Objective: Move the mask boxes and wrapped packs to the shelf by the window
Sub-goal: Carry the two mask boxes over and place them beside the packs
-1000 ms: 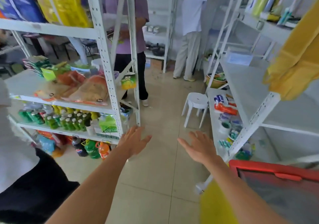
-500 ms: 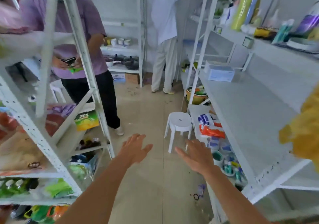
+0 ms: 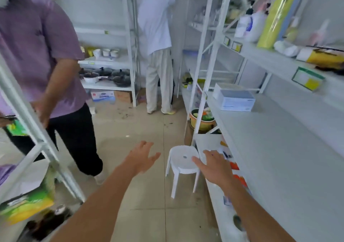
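Observation:
Two white-and-blue mask boxes (image 3: 235,100) lie side by side at the far end of the wide white shelf (image 3: 279,148) on the right. My left hand (image 3: 140,158) is stretched out over the floor with fingers spread, holding nothing. My right hand (image 3: 214,165) reaches forward beside the shelf's front edge, fingers straight and empty, well short of the boxes. No wrapped packs are plainly visible.
A white plastic stool (image 3: 183,167) stands in the aisle just ahead of my hands. A person in a purple shirt (image 3: 42,55) stands at the left rack (image 3: 37,130). Another person in white (image 3: 158,46) works at the back. A pot (image 3: 202,119) sits low by the right rack.
The view has moved forward and turned right along the aisle. The stool and the mask boxes are nearer and larger. Both hands stay empty and outstretched.

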`<state>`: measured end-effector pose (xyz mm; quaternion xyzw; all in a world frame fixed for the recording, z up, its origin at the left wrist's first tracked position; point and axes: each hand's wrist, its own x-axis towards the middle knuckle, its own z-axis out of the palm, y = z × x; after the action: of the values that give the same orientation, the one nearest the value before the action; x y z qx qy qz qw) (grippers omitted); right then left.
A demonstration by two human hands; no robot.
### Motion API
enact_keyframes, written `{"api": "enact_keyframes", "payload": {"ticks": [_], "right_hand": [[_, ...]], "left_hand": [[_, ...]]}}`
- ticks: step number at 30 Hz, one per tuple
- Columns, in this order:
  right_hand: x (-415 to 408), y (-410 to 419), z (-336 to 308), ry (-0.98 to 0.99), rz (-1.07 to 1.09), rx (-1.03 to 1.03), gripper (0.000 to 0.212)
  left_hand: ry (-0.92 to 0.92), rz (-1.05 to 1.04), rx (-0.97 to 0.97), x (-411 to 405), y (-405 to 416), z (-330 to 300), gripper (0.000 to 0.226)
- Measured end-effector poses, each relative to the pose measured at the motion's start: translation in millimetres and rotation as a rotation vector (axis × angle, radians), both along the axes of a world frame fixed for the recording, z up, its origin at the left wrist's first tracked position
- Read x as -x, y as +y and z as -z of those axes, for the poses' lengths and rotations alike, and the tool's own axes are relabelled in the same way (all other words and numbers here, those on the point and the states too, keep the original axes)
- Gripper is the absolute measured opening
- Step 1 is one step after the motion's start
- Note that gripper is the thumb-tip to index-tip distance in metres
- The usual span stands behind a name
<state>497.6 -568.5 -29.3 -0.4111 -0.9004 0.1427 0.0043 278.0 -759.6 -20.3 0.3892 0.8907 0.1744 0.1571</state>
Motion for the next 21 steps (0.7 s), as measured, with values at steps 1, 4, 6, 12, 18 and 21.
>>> {"api": "enact_keyframes", "payload": {"ticks": [1, 4, 6, 12, 18, 21], "right_hand": [[13, 18, -1, -0.016, 0.032, -0.007, 0.094], [46, 70, -5, -0.04, 0.139, -0.014, 0.104], [66, 106, -11, -0.012, 0.205, -0.003, 0.106], [109, 195, -14, 0.135, 0.391, 0.168, 0.097], [147, 309, 0, 0.384, 0.659, 0.287, 0.084], [159, 365, -1, 0.562, 0.835, 0.319, 0.086]], "left_hand": [[-0.018, 0.017, -0.004, 15, 19, -3, 0.067], [-0.01, 0.098, -0.019, 59, 81, -15, 0.068], [0.004, 0.143, -0.034, 85, 125, -25, 0.068], [-0.015, 0.291, -0.049, 140, 252, -26, 0.068], [-0.052, 0.406, -0.042, 191, 398, -9, 0.066], [-0.125, 0.465, -0.054, 208, 472, -9, 0.068]]}}
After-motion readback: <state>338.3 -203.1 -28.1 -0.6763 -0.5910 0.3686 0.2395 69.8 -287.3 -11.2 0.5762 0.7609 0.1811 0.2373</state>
